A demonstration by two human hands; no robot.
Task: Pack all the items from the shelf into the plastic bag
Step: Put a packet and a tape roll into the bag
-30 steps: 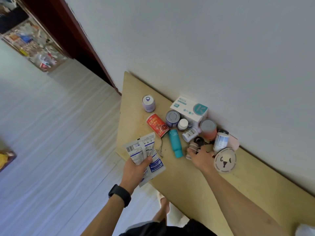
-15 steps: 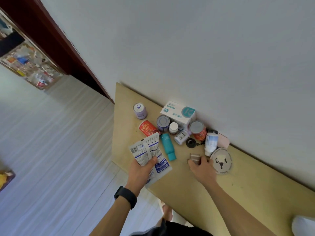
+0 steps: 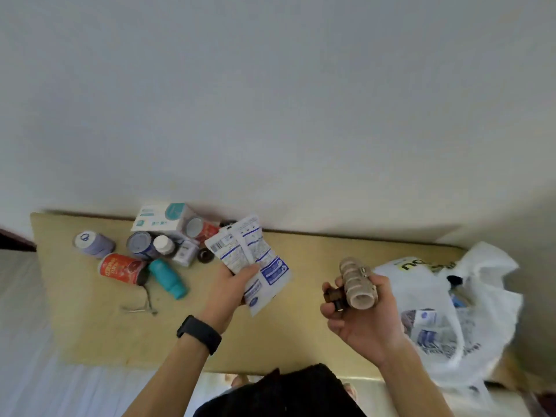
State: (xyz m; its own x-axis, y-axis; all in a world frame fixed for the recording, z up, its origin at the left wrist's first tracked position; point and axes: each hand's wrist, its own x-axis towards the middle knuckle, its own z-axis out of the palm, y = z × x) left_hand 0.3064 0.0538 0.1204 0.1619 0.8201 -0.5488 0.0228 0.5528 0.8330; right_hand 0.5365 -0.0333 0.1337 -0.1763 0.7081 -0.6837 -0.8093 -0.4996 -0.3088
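Head view: your left hand (image 3: 228, 285) pinched the flat white-and-blue foil sachets (image 3: 255, 254) by the lower edge, likely light, floppy, slippery. Your right hand (image 3: 364, 323) curled round the beige ribbed roll (image 3: 358, 281) mid-body, likely stiff, beside the white plastic bag (image 3: 421, 284).

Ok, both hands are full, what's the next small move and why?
Probably swing the right hand rightward and drop its beige ribbed roll into the white plastic bag: the bag's mouth gapes open just beside that hand, while the left hand grips the pouches farther away.
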